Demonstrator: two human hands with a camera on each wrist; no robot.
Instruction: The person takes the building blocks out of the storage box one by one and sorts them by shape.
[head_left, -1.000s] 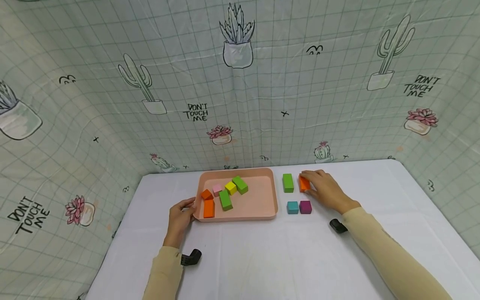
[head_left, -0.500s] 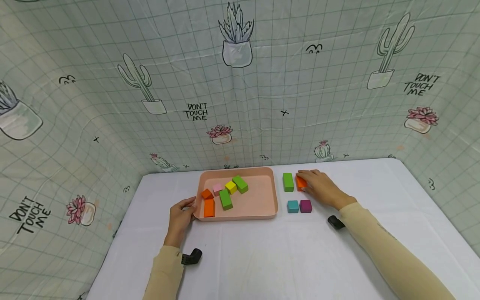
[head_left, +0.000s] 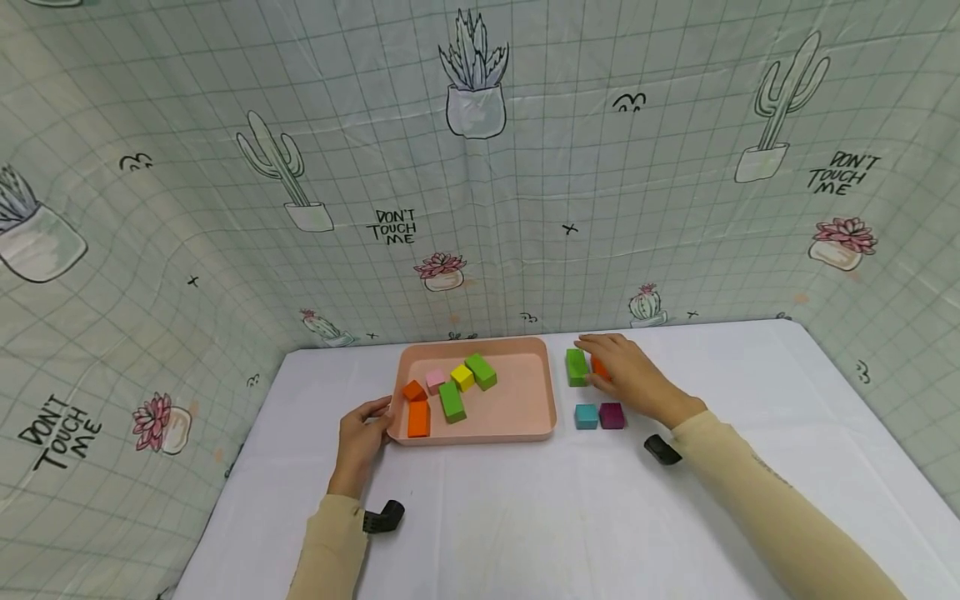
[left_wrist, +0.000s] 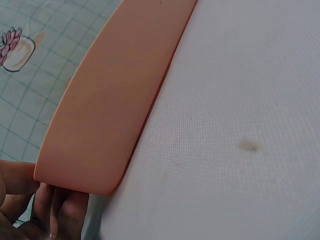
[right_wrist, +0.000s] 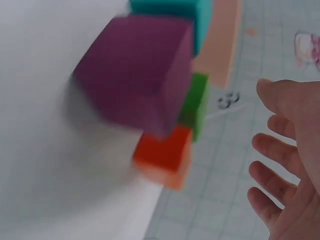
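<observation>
My left hand (head_left: 358,440) holds the left end of a pink tray (head_left: 517,408), thumb at its rim and fingers against the outside. The left wrist view shows these fingers (left_wrist: 70,215) at the tray's corner. My right hand (head_left: 637,377) is above the table right of the tray, fingers spread and grasping nothing. Its fingertips reach over a green block (head_left: 576,368), and the hand partly covers an orange block (head_left: 598,368). Nearer me lie a teal cube (head_left: 587,417) and a purple cube (head_left: 612,416), side by side.
Inside the tray's left half lie an orange block (head_left: 418,419), a smaller orange piece (head_left: 414,391), a pink cube (head_left: 435,381), a yellow cube (head_left: 462,377) and two green blocks (head_left: 452,402). A patterned cloth (head_left: 525,183) hangs behind the white table (head_left: 510,517).
My right hand has shifted left from the orange block toward the green block. The orange block has moved left, closer to the green one. My left hand stays at the tray.
</observation>
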